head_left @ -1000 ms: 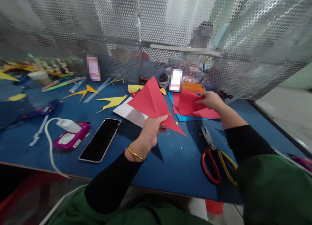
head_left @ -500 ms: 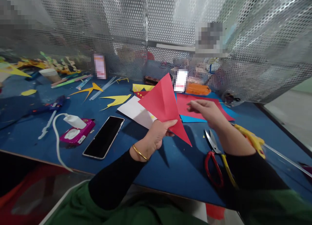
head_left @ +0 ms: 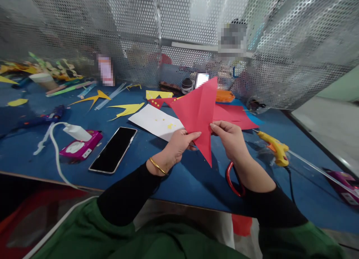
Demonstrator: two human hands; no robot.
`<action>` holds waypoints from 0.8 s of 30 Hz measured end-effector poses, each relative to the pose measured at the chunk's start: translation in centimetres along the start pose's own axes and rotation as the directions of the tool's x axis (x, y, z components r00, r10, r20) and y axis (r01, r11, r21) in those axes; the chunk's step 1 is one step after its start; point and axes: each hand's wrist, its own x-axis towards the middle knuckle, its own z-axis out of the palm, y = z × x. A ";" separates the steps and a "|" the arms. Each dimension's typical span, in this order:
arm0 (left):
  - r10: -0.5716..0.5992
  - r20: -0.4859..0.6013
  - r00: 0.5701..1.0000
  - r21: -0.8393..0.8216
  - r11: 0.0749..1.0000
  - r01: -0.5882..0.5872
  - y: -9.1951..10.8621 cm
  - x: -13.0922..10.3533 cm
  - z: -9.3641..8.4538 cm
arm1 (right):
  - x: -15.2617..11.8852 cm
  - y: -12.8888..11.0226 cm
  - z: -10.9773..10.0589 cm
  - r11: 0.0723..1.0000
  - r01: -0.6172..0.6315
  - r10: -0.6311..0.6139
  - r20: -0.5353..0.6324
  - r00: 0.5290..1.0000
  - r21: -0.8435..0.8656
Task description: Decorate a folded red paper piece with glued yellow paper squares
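Observation:
A creased, pointed piece of red paper (head_left: 198,113) is held up over the blue table between both hands. My left hand (head_left: 179,145) pinches its lower left edge, thumb lying on the front face. On the other side, my right hand (head_left: 228,135) grips the right edge between thumb and fingertips. Under my right forearm lie scissors (head_left: 230,182); only a red handle loop shows, the blades being hidden. Behind the held piece rest a white sheet (head_left: 151,120) with tiny yellow bits on it and flat red paper (head_left: 238,116) over blue paper.
A yellow glue gun (head_left: 276,148) lies at the right, its cord trailing forward. To the left are a black-screened phone (head_left: 113,150), a purple power strip (head_left: 81,145) with a white plug, and yellow paper cutouts (head_left: 127,110). A perforated metal screen (head_left: 126,30) rises behind the table.
My right hand has come in from the right and closed on the red paper's right edge. The paper has turned, its top point leaning right. My right forearm now covers most of the scissors.

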 end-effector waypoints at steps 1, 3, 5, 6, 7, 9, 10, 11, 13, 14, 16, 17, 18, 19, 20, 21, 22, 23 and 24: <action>0.005 -0.008 1.000 0.001 1.000 -0.005 0.0 0.1 0.0 | 0.0 0.0 -0.1 1.000 0.006 -0.006 -0.010 1.000 0.002; 0.018 -0.025 1.000 0.002 1.000 -0.018 0.0 0.2 -0.1 | 0.0 0.1 -0.2 1.000 0.003 -0.003 -0.033 0.999 0.013; 0.029 -0.032 0.999 0.001 1.000 -0.029 0.0 0.2 -0.1 | 0.0 0.2 -0.3 0.999 -0.014 0.016 -0.055 0.998 0.031; 0.028 -0.036 0.999 0.003 1.000 -0.028 0.0 0.2 -0.1 | 0.1 0.2 -0.4 0.999 -0.023 0.025 -0.061 0.998 0.038; 0.023 -0.040 0.999 0.008 1.000 -0.023 0.0 0.2 -0.1 | 0.1 0.2 -0.4 0.999 -0.028 0.031 -0.064 0.997 0.045; 0.009 -0.050 0.999 0.024 1.000 -0.008 -0.1 0.1 -0.1 | 0.2 0.1 -0.4 0.997 -0.029 0.033 -0.063 0.997 0.066; 0.000 -0.047 0.999 0.035 0.999 0.001 -0.2 0.1 0.0 | 0.2 0.1 -0.4 0.997 -0.028 0.032 -0.056 0.998 0.079; -0.011 -0.035 0.999 0.047 0.999 0.012 -0.3 0.0 0.0 | 0.1 0.0 -0.3 0.995 -0.026 0.031 -0.048 0.998 0.092; -0.034 0.017 0.999 0.078 0.996 0.033 -0.4 -0.2 0.1 | 0.0 0.0 -0.2 0.993 -0.024 0.028 -0.034 0.999 0.113; -0.042 0.045 0.998 0.089 0.995 0.038 -0.4 -0.2 0.1 | -0.1 -0.1 -0.2 0.993 -0.022 0.026 -0.030 0.999 0.119; -0.034 0.073 0.997 0.075 0.997 0.029 -0.4 -0.2 0.0 | -0.2 -0.1 -0.2 0.992 -0.023 0.027 -0.029 0.999 0.126; -0.012 0.058 0.998 0.044 0.999 0.010 -0.2 -0.1 -0.1 | -0.2 -0.1 -0.3 0.991 -0.027 0.031 -0.027 0.999 0.128; 0.020 0.023 1.000 0.002 1.000 -0.021 -0.1 0.1 -0.3 | -0.2 -0.1 -0.3 0.991 -0.033 0.036 -0.023 0.999 0.127; 0.057 -0.029 0.998 -0.045 0.997 -0.058 0.2 0.3 -0.5 | -0.2 -0.2 -0.4 0.992 -0.041 0.043 -0.016 0.999 0.124; 0.094 -0.092 0.991 -0.089 0.991 -0.102 0.4 0.5 -0.7 | -0.2 -0.2 -0.6 0.992 -0.048 0.049 -0.009 0.999 0.120; 0.125 -0.155 0.980 -0.123 0.982 -0.144 0.7 0.8 -1.0 | -0.1 -0.3 -0.7 0.992 -0.056 0.057 0.000 0.998 0.117; 0.148 -0.213 0.966 -0.147 0.972 -0.182 1.0 1.0 -1.3 | -0.1 -0.3 -0.8 0.992 -0.062 0.061 0.010 0.998 0.114; 0.166 -0.260 0.951 -0.156 0.965 -0.211 1.2 1.2 -1.5 | -0.1 -0.4 -1.0 0.992 -0.059 0.057 0.018 0.998 0.110; 0.182 -0.291 0.939 -0.155 0.960 -0.234 1.5 1.4 -1.7 | 0.0 -0.5 -1.2 0.994 -0.047 0.045 0.025 0.999 0.100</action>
